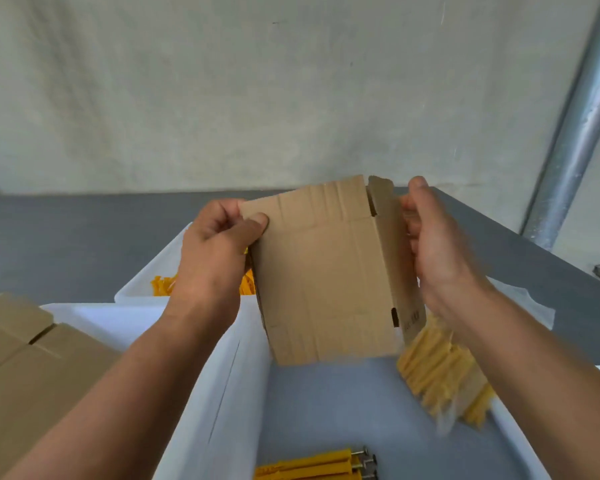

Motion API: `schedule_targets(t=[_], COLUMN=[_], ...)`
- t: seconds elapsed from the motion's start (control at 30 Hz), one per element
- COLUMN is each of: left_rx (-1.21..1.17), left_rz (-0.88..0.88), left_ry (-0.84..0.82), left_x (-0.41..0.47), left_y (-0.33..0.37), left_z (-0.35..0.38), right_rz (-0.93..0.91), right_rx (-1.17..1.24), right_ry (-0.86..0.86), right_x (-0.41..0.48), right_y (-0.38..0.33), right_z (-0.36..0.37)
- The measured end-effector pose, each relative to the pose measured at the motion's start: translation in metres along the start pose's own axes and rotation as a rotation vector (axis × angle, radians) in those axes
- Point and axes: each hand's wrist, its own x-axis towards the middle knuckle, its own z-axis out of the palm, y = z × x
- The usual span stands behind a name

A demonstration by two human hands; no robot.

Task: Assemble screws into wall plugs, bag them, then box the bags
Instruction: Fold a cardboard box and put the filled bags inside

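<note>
Light, stiff cardboard box [326, 278], held above the counter [66, 237]: left hand [215, 251] pinches its upper corner, right hand [433, 251] clasps the opposite side panel, best gripped along creased edges.

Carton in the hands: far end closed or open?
Open. The cardboard box has a far-end flap sticking out loose, dark gap beside it; left hand and right hand grip its sides.

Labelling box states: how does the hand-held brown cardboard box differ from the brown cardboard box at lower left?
The held brown cardboard box is gripped by the left hand and right hand; the lower-left brown cardboard box lies untouched. The held one is ajar at its top end; the lower-left one's flaps are closed. Both are plain brown cardboard.
</note>
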Motion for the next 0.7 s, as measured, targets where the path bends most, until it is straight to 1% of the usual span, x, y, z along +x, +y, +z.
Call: schedule_targets(t=[0.07, 0.13, 0.2, 0.3, 0.4, 0.5, 0.57, 0.7], left_rx=[-0.011, -0.012, 0.004, 0.01, 0.034, 0.16, 0.226, 0.285], left_rz=[-0.027, -0.02, -0.013, -0.021, -0.063, -0.058, -0.024, 0.022], left_ry=[-0.073, -0.141, -0.17, -0.229, -0.326, -0.416, -0.447, -0.507], left_x=[-0.005, -0.01, -0.012, -0.01, -0.009, -0.012, -0.012, -0.012], left_y=[-0.008, -0.014, -0.019, -0.022, -0.023, -0.028, -0.03, -0.029], left_z=[0.007, 0.011, 0.011, 0.003, -0.005, -0.008, -0.01, -0.013], right_rz=[0.04, 0.011, 0.001, -0.015, -0.014, 0.038, 0.071, 0.068], right_rx=[0.026, 0.014, 0.027, 0.107, 0.048, -0.042, -0.066, -0.158], right_ry=[-0.048, -0.092, -0.136, -0.274, -0.372, -0.472, -0.473, -0.448], right_x=[0.0, 0.0, -0.001, -0.005, -0.008, -0.007, -0.005, 0.0], right_y=[0.005, 0.011, 0.015, 0.019, 0.025, 0.033, 0.037, 0.043], right_z=[0.001, 0.005, 0.008, 0.01, 0.013, 0.014, 0.012, 0.01])
